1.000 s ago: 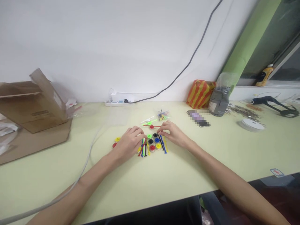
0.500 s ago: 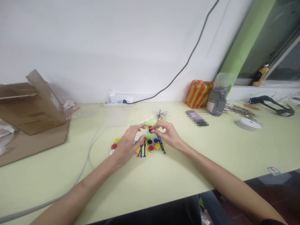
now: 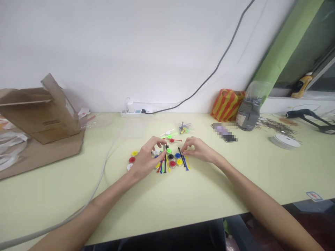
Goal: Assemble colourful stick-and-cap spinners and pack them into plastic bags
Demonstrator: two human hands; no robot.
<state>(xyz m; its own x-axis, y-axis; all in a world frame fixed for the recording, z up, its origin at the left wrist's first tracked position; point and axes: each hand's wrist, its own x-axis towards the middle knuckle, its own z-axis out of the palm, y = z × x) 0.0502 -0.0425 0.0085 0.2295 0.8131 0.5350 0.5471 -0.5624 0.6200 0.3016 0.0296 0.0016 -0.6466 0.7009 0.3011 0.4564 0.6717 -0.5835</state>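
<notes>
My left hand (image 3: 149, 157) pinches a small black round plastic piece (image 3: 167, 147) between thumb and fingers, above the table. To its right, my right hand (image 3: 198, 150) has its thumb and fingertips closed at the upper part of a black plastic arrow (image 3: 181, 156), with a blue arrow (image 3: 185, 163) alongside. Between the hands lie several round pieces, among them a black disc (image 3: 171, 157), a red disc (image 3: 172, 164) and a yellow disc (image 3: 179, 162). More coloured arrows (image 3: 165, 166) lie beside my left thumb. Beyond my fingers rests a red disc with a red arrow across it (image 3: 172, 140).
A bag of coloured parts (image 3: 185, 127) lies farther back. A cardboard box (image 3: 52, 118) stands left, a power strip (image 3: 136, 113) by the wall. At right are a striped bag (image 3: 227, 105), a phone (image 3: 225, 133) and a white spool (image 3: 285, 141). A grey cable (image 3: 101, 177) crosses the table.
My right hand has moved right and nearer, from the black piece to the arrows. The black piece stays in my left hand. The red disc and arrow behind are now uncovered. The view has shifted slightly.
</notes>
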